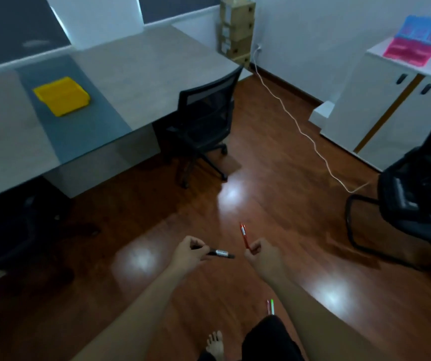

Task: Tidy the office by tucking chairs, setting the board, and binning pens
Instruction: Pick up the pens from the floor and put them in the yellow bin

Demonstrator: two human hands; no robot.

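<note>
My left hand (pixel 188 252) is closed around a black marker (pixel 221 253) with a silver band, its tip pointing right. My right hand (pixel 262 254) pinches a red pen (pixel 244 235) that stands up and leans left. Both hands hover over the wooden floor. A pink and green pen (pixel 271 306) lies on the floor beside my right forearm. A yellow bin (pixel 62 95) rests on the grey desk (pixel 136 63) at the upper left. A black mesh chair (pixel 205 118) stands at the desk's right side, partly under it.
A second black chair (pixel 417 196) stands at the right edge. A dark chair (pixel 6 230) sits at the lower left under the desk. A white cable (pixel 300 126) runs across the floor. A white cabinet (pixel 396 105) holds pink and blue trays (pixel 415 40). Cardboard boxes (pixel 236 27) stack in the corner.
</note>
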